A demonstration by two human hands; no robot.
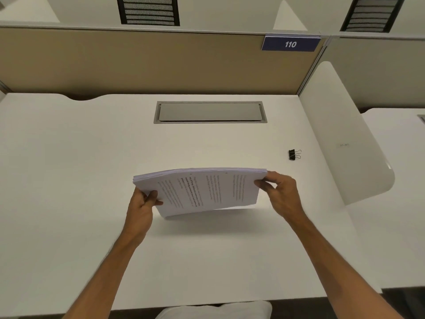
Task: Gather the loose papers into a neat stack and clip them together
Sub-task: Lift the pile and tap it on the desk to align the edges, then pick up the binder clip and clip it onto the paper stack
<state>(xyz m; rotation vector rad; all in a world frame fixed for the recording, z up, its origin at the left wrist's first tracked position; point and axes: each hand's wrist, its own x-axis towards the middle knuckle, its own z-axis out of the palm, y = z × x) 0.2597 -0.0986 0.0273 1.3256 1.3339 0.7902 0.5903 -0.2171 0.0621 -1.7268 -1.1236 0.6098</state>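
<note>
A stack of printed white papers (202, 192) is held up on edge over the middle of the white desk (69, 157), tilted toward me with its text side facing me. My left hand (142, 204) grips the stack's left end. My right hand (279, 193) pinches its right end between thumb and fingers. The sheets' top edges are nearly aligned, fanned slightly at the left. A black binder clip (294, 154) lies on the desk to the right, beyond my right hand and apart from the papers.
A grey cable hatch (210, 112) is set into the desk behind the papers. A tan partition (138, 63) with a "110" sign (291, 44) closes the back. A white side divider (345, 139) stands along the right edge.
</note>
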